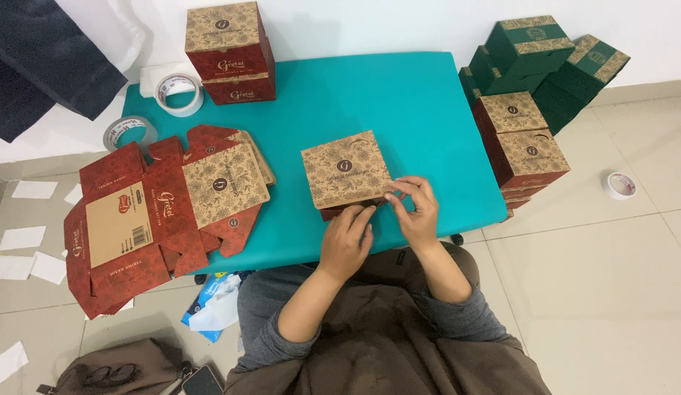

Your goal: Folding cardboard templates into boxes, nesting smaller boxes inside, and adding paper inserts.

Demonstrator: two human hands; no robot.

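A red and tan patterned cardboard box (345, 172) stands on the teal table (399, 102), near its front edge. My left hand (348, 241) presses against the box's front side from below. Beside it, my right hand (416, 208) pinches the box's front right corner with fingertips together. To the left lies a pile of flat, unfolded red box blanks (157, 212), hanging partly over the table's left edge.
Two folded red boxes (229, 51) are stacked at the table's back. Tape rolls (179, 91) (128, 133) lie at back left, another (619, 185) on the floor at right. Green boxes (545, 55) and red boxes (523, 143) are piled right of the table. White paper strips (22, 238) litter the floor.
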